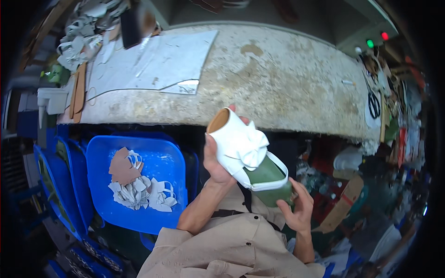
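Observation:
A white shoe upper (232, 141) with a bow and a thin back strap is fitted on a green shoe last (266, 172). It is held tilted in front of my body, its tan-lined opening at the upper left. My left hand (217, 167) wraps around the white part from below, with fingertips showing on the far side. At the lower right, my right hand (300, 206) has thumb and fingers around the last's green heel end. The strap loops over the last near that end.
A worn workbench (278, 88) spans the far side, bearing a white sheet (171, 55) and a dark phone (130, 28). On the left, a blue tub (104, 185) contains white and brown cut pieces (127, 197). A cardboard piece (340, 204) lies at the right.

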### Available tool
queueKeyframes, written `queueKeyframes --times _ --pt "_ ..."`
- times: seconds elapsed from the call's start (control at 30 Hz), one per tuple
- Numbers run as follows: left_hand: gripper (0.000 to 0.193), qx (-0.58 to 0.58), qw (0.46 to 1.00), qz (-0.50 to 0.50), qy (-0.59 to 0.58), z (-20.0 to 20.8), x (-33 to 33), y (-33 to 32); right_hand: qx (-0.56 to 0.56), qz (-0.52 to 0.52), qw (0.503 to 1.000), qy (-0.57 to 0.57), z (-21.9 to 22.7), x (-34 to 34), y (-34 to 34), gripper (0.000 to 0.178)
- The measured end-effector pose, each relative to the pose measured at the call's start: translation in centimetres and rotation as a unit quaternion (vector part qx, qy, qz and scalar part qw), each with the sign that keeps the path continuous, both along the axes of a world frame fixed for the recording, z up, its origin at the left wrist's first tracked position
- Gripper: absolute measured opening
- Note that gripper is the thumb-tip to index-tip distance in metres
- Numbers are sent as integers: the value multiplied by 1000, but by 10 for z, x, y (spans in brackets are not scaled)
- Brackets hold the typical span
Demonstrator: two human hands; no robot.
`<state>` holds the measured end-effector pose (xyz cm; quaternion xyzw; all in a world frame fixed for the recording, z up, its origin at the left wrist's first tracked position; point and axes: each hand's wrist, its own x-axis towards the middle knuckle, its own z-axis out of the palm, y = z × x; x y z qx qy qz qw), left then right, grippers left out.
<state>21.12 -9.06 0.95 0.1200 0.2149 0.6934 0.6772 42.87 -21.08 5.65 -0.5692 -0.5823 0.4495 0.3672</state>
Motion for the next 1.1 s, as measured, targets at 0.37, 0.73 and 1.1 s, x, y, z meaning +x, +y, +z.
queueKeyframes --times 0.37,0.73,1.1 --pt "97 47 995 17 -91 39 -57 67 93 -131 978 -132 19 76 92 50" --pt "102 144 985 -51 -79 85 3 120 -128 95 972 171 66 -9 160 35" --pt "66 212 620 85 751 27 -33 113 339 -135 923 120 255 141 372 34"
